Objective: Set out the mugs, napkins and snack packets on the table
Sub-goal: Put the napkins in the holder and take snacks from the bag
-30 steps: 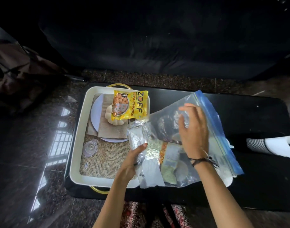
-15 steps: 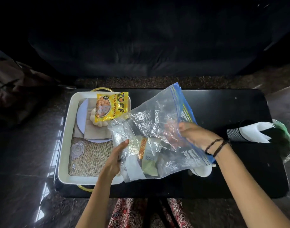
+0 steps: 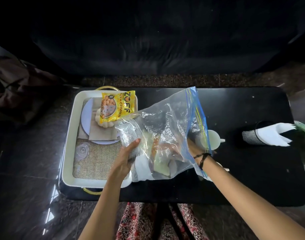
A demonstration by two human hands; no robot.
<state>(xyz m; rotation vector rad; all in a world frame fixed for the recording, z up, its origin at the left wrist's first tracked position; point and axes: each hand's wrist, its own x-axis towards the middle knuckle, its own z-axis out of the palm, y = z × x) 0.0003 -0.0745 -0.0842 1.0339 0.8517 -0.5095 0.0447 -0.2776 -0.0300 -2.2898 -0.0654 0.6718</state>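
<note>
R hand [image 3: 172, 147] has gone from lying on top of the zip bag [image 3: 165, 135] a sec ago to being pushed through its blue-edged mouth, wrist-deep w/ the bracelet at the opening; fingers inside are blurred by plastic, so can't tell if they've closed on a packet yet. L hand [image 3: 129, 153] still pinches the bag's closed end, fingers curled round a fold of plastic, holding it up over the tray [image 3: 68, 139] edge. Means: she's moved from handling the bag to fishing out the next snack, prob. One yellow packet [image 3: 118, 105] is already out, lying on the napkin and plate in the tray, not on the bare tabletop [image 3: 243, 110]. Rest of the packets are bunched low in the bag. A white mug [image 3: 213, 137] sits just behind the bag's mouth; napkin holder [image 3: 267, 135] lies on its side to the R.
</note>
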